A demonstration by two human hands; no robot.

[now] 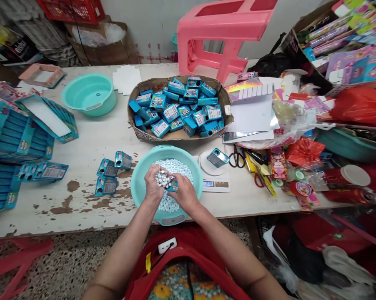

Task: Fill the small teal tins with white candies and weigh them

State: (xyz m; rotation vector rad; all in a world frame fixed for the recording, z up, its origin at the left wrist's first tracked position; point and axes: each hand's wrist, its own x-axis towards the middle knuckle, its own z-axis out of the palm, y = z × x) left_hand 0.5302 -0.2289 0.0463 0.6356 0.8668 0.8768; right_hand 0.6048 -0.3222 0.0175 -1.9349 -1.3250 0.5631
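Half-curled into a cup, a person's left hand (153,186) holds white pellets (163,178) over a teal bowl (137,196). Toward four o'clock from that heap, just beside it, the right hand (186,195) grips a blue box (173,186), its long axis perhaps nine to three, though fingers hide much. Forearms (125,239) reach in from seven and five o'clock.

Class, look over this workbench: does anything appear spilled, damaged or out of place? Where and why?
Yes. The white tabletop looks damaged: brown patches left of the pellet-filled turquoise bowl, around the small blue boxes, suggest its surface has worn away. A pink stool at the far edge seems misplaced among packaging.
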